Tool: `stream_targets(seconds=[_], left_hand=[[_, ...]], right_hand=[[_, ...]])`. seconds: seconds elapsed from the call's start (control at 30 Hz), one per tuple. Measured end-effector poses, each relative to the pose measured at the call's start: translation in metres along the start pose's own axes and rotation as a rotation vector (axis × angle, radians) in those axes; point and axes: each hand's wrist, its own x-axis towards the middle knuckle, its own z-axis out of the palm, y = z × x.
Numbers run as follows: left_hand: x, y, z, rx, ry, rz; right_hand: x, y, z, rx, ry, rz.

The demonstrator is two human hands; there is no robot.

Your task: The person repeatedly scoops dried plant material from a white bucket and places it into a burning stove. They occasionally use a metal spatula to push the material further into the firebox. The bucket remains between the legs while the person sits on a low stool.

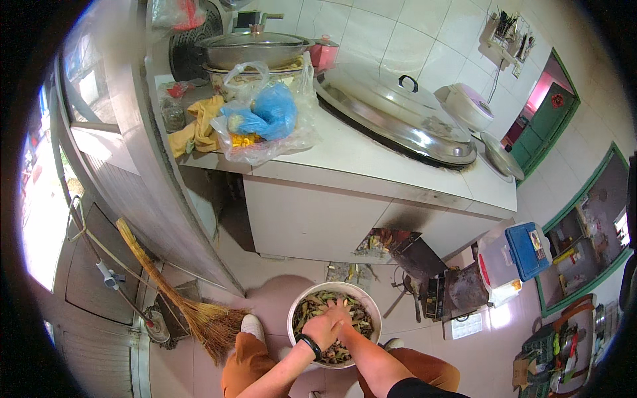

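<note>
Between my knees stands a round pale bucket, filled with dry leaves and plant scraps. My right hand lies palm down on the scraps, its fingers spread toward the far rim. Against it, over the bucket's middle, is my left hand, with a black band around its wrist. The two hands touch and partly overlap. What the left fingers do is hidden.
Ahead, a white-tiled stove has a low fire opening with its dark metal door ajar. A large lidded wok sits on top. A straw broom leans at left; a plastic box is at right.
</note>
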Motion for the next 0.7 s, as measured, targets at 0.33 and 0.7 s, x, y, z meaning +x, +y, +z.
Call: stream_targets(seconds=[0.33,0.7], left_hand=[[0.0,-0.004,0.005,0.029,-0.013,-0.028],[0.003,-0.01,0.018,0.028,0.015,-0.033]], right_hand=[[-0.018,-0.016,-0.034,-0.145,-0.003,-0.086],[-0.014,-0.013,-0.036,0.092,0.092,-0.031]])
